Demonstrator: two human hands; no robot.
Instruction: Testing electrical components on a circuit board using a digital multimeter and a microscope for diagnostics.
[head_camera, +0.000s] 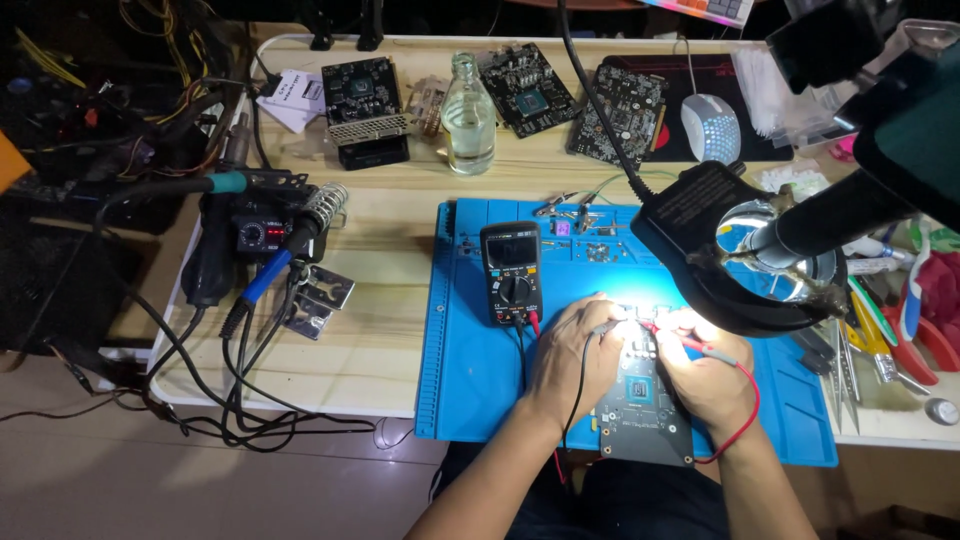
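Circuit board on blue mat: my left hand gripped black probe, right hand gripped red probe; a slipped tip could short adjacent pins.

Both bare forearms rise from the bottom edge of the frame and converge toward the lower centre. The left hand is curled, knuckles up, fingers pinched together. The right hand sits just beside it, fingers likewise pinched
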